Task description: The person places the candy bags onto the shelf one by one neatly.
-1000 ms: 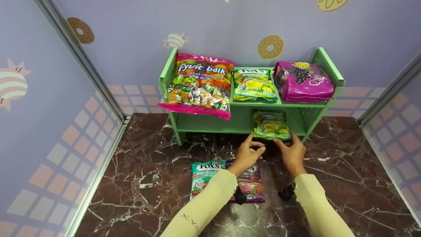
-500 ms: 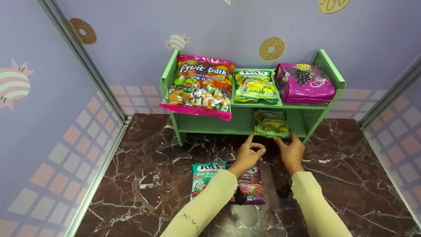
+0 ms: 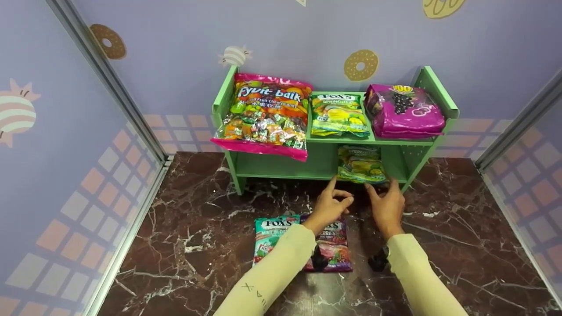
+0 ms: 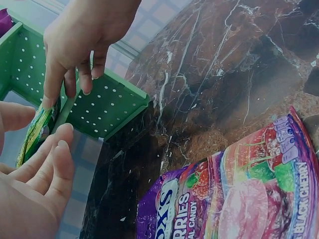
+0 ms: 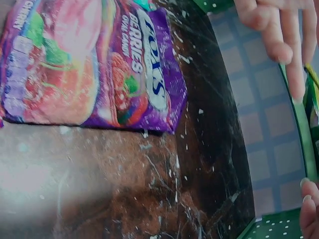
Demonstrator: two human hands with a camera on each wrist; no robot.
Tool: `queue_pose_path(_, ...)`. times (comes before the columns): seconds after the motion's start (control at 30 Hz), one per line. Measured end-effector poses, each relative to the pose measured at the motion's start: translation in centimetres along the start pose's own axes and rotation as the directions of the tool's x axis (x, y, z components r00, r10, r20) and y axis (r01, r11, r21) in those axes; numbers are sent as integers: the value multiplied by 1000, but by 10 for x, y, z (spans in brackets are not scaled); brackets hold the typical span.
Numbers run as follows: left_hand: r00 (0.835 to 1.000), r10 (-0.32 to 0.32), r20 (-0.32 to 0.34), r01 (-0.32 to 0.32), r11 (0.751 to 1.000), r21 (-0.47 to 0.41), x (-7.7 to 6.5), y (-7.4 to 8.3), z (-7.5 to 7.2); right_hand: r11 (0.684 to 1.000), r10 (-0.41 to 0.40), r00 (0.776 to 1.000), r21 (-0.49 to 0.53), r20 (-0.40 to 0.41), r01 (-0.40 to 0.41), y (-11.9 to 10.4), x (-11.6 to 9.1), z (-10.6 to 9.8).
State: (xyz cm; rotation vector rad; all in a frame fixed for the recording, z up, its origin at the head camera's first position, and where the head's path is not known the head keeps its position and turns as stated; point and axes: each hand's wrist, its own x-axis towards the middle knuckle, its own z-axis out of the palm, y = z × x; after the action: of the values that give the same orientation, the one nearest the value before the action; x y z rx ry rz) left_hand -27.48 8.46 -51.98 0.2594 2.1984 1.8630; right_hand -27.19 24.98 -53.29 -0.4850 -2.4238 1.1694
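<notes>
A yellow-green bag of Fox's candy (image 3: 361, 164) lies on the lower level of the green shelf (image 3: 281, 164), its front edge at the shelf's front. My left hand (image 3: 328, 207) reaches the bag's front left corner with a straight index finger, its other fingers bent loosely. At the front right, my right hand (image 3: 388, 207) has its thumb and fingertips against the bag's edge. In the left wrist view, the bag (image 4: 39, 130) appears edge-on between the two hands. The right wrist view shows only part of the bag at its right border.
The upper level bears a large Fruit Balk candy bag (image 3: 268, 116), another yellow-green Fox's bag (image 3: 339, 115) and a purple bag (image 3: 406, 112). Beneath my left forearm, a teal Fox's bag (image 3: 268, 239) and a purple Fox's Berries bag (image 3: 336, 250) lie on the dark marbled surface (image 3: 193, 263).
The yellow-green bag on the lower level has slid slightly back onto the shelf. My right hand has moved slightly forward and left with it; my left hand has barely moved.
</notes>
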Motion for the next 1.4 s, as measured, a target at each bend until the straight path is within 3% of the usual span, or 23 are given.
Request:
queue_pose_path(0.43, 999, -3, 37, 3, 1000, -17, 2, 1, 8, 1000, -4, 999, 30, 53, 2, 6, -4, -4)
queue_pose_path(0.67, 998, -14, 65, 16, 999, -32, 4, 2, 13, 999, 34, 995, 7, 96, -35, 11, 1, -10)
queue_pose_path(1.4, 990, -56, 127, 56, 998, 8, 13, 8, 26, 999, 0, 997, -45, 81, 4, 21, 16, -24)
